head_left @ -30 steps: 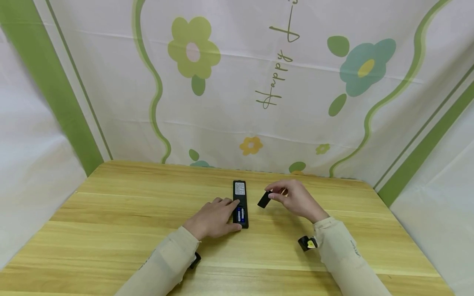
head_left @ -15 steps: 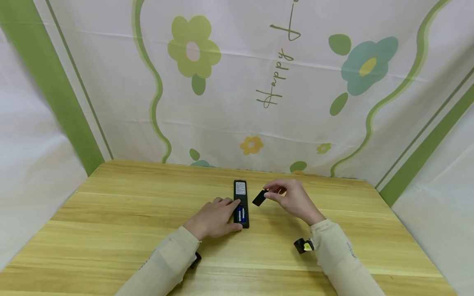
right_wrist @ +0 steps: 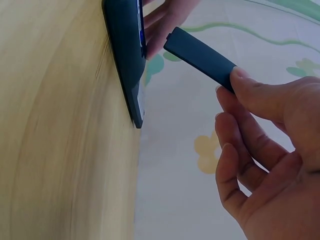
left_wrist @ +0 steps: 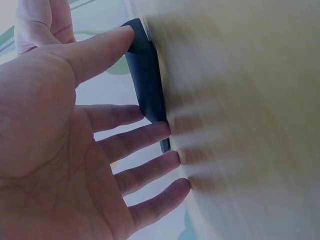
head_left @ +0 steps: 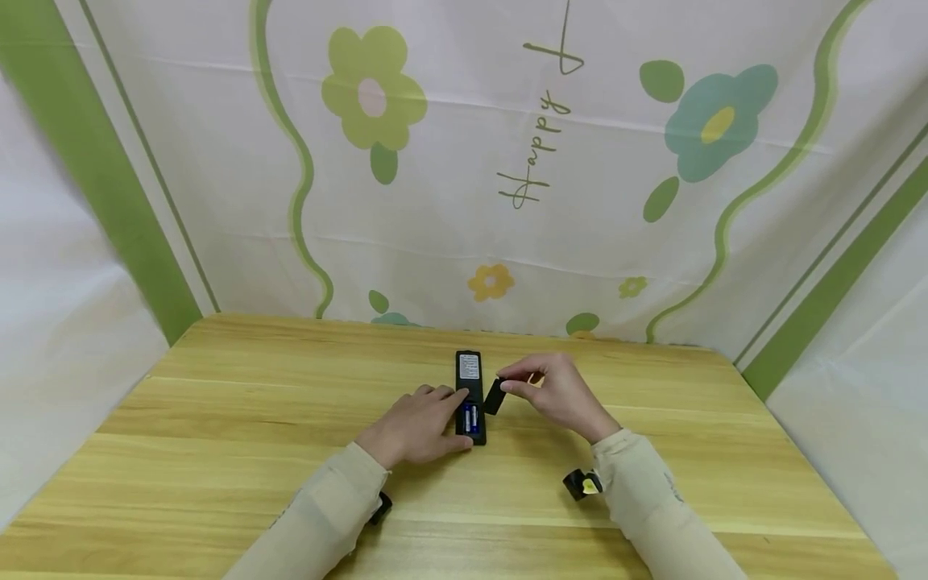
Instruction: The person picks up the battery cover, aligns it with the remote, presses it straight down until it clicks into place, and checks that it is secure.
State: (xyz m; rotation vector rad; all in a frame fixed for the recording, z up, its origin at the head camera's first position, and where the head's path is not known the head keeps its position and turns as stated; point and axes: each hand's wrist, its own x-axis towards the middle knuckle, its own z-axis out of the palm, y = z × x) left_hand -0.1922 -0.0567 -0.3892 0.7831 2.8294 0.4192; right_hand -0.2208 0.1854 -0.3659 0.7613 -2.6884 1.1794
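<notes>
A black remote control lies back up on the table, its battery compartment uncovered. Two blue-and-silver batteries sit side by side inside. My left hand rests over the remote's left side. Its thumb touches the near end and its index fingertip the back above the compartment; the left wrist view shows the fingers fairly straight. Just right of the remote, my right hand pinches a black battery cover by one end between thumb and fingers. The cover is tilted and held apart from the remote, its small tab end toward it.
The wooden table reaches back to a white curtain printed with flowers and lettering. A small black object shows at the left cuff, and another black piece with a yellow patch at the right cuff.
My right hand has moved left with the battery cover, bringing it close beside the remote control, and the cover now hangs steeper. My left hand and the remote have stayed in place.
</notes>
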